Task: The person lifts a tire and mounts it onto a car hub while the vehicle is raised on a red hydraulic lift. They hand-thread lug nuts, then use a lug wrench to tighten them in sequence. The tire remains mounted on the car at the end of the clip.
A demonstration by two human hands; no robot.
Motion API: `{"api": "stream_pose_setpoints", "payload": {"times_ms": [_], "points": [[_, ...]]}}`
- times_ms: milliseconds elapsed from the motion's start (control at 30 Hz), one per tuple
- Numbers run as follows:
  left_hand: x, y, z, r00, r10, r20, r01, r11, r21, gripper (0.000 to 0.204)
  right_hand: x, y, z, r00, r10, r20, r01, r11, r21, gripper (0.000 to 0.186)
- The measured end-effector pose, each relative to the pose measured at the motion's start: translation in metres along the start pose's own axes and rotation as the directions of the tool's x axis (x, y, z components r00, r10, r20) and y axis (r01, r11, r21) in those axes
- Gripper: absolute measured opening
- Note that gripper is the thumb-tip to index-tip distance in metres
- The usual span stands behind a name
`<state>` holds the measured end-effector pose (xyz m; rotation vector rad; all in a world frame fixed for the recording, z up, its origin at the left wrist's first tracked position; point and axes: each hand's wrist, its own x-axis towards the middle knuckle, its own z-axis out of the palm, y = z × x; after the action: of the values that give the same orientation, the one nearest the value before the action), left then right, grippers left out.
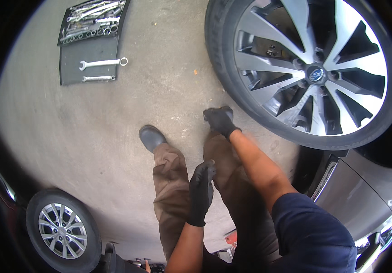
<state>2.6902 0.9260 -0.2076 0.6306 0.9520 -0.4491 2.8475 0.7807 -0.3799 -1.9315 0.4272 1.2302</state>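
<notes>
Both my hands wear black gloves. My left hand (201, 185) is raised in front of my legs, its fingers closed together. A small light spot shows at its fingertips, too small to name. Farther forward, my right hand (220, 120) hangs over my right shoe with its fingers curled in; whatever they may hold is hidden. The nearest large thing to it is a car wheel (315, 75) at the upper right, with a black tyre and silver and black spokes. Several lug nuts sit round its centre cap.
At the upper left, a black tool tray (87, 50) lies on the concrete floor, filled with wrenches and sockets. Two combination wrenches (103, 63) rest on its flat part. Another vehicle's wheel (62, 230) stands at the lower left. A grey car body panel (353, 191) borders the right side.
</notes>
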Motion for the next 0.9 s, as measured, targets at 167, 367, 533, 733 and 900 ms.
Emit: {"api": "stream_pose_setpoints", "payload": {"times_ms": [167,367,533,733,900], "points": [[-0.023,0.045,-0.012,0.999,-0.002,-0.036,0.02,0.864,0.503,0.022,-0.156,0.018,-0.043,0.959,0.229,0.166,-0.148,0.908,-0.392,0.06],[-0.082,0.183,-0.005,0.98,0.117,0.16,-0.197,0.477,0.856,0.021,-0.392,0.11,-0.089,0.91,0.409,0.072,-0.412,0.911,0.033,0.038],[-0.076,0.303,-0.055,0.987,-0.034,-0.157,0.16,0.291,0.943,0.034,-0.61,0.216,0.059,0.893,0.362,-0.267,-0.409,0.9,-0.151,0.023],[-0.094,0.315,0.003,0.946,-0.221,-0.235,0.125,-0.419,0.899,0.03,-0.766,0.181,0.293,0.492,0.852,-0.178,-0.515,0.45,0.729,0.03],[-0.12,0.221,0.129,0.95,-0.31,-0.041,-0.167,-0.614,0.771,0.028,-0.828,0.124,0.338,0.289,0.94,-0.179,0.493,0.014,0.87,0.01]]}}
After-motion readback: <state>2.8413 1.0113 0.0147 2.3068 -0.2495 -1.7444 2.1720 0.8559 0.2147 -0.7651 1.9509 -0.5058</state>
